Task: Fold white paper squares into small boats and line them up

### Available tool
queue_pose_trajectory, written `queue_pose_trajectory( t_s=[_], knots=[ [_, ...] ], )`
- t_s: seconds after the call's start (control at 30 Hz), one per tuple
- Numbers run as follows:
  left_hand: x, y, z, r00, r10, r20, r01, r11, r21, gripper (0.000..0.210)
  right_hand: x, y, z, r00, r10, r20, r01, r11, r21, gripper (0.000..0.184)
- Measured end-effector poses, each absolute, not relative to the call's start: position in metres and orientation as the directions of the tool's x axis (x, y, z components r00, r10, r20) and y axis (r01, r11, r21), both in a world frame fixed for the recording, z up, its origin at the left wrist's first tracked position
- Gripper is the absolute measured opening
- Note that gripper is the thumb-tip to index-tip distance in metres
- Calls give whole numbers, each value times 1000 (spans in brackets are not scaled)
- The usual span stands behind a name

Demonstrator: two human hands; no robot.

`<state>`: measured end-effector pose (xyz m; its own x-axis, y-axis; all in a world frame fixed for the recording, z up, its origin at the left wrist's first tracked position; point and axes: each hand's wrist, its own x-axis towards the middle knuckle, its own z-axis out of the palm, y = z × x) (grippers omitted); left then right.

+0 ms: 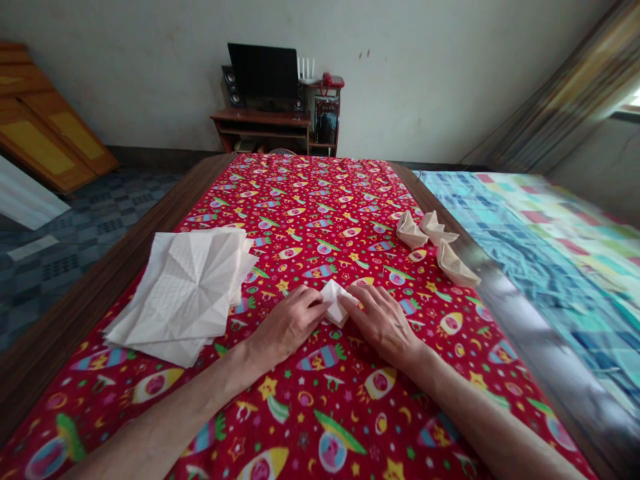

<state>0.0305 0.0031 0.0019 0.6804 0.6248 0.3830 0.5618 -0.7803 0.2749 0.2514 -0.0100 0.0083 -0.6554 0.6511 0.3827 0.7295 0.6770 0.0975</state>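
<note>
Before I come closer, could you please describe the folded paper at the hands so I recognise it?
On the red cloth, find the left hand and right hand. Between them is the white folded paper. It is smaller than the creased sheets and flatter than the paper shapes.

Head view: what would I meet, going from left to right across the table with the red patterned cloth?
Stack of creased white paper sheets → left hand → small folded white paper → right hand → three folded off-white paper shapes.
</note>
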Motion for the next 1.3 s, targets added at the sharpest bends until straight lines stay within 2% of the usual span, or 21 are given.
queue_pose_trajectory(
  t_s=[0.17,0.27,0.4,0.63,0.77,0.93,1.07,1.17,1.3],
  knots=[
    [28,2,3,644,664,379,613,-745,264,23,256,-5,7,-668,667,331,689,722,-66,21],
    [28,1,5,637,698,327,680,-709,186,25,258,-1,8,-671,660,338,662,739,-128,23],
    [29,2,10,682,681,266,682,-724,103,39,259,-1,10,-679,658,326,658,742,-126,26],
    [32,17,11,752,644,143,624,-764,164,44,263,-7,8,-744,585,324,592,801,-87,32],
    [29,16,12,748,652,122,629,-755,185,45,265,-8,4,-722,591,359,588,798,-132,31],
    [19,6,8,740,647,181,627,-762,163,43,267,-7,1,-662,634,399,599,768,-226,28],
    [13,4,3,731,615,295,597,-786,161,32,266,-5,-3,-603,657,452,591,749,-299,22],
    [15,5,1,693,596,405,555,-800,228,24,265,-3,-5,-572,669,474,584,738,-338,18],
    [19,8,1,627,627,462,531,-778,335,13,263,1,-4,-553,691,465,573,721,-390,17]
  ],
)
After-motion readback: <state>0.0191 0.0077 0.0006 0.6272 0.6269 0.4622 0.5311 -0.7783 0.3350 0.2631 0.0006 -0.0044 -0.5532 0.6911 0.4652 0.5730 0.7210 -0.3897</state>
